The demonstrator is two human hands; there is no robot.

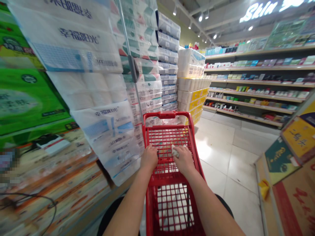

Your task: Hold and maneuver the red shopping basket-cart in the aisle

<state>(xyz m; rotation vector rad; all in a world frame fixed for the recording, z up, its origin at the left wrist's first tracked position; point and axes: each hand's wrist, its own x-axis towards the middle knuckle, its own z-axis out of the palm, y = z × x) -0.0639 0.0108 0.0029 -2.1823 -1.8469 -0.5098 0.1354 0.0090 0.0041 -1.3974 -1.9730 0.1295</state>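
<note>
A red plastic shopping basket cart (169,179) with grid walls and a raised handle stands right in front of me. My left hand (149,158) is over its left side, fingers curled; whether they grip the rim is hidden. Over the right part of the grid, my right hand (184,160) is closed around a small crumpled white wad (175,151) that looks like tissue. Through the lower grid, pale floor shows. The red handle (167,115) at the far end is untouched by either hand.
Tall stacks of wrapped toilet paper rolls (98,85) and green tissue packs (29,98) line the left. A thin metal pole (128,42) rises before them. Long shelves (256,68) of small boxes stand behind. Cartons (295,183) edge the tiled aisle (221,157) at right.
</note>
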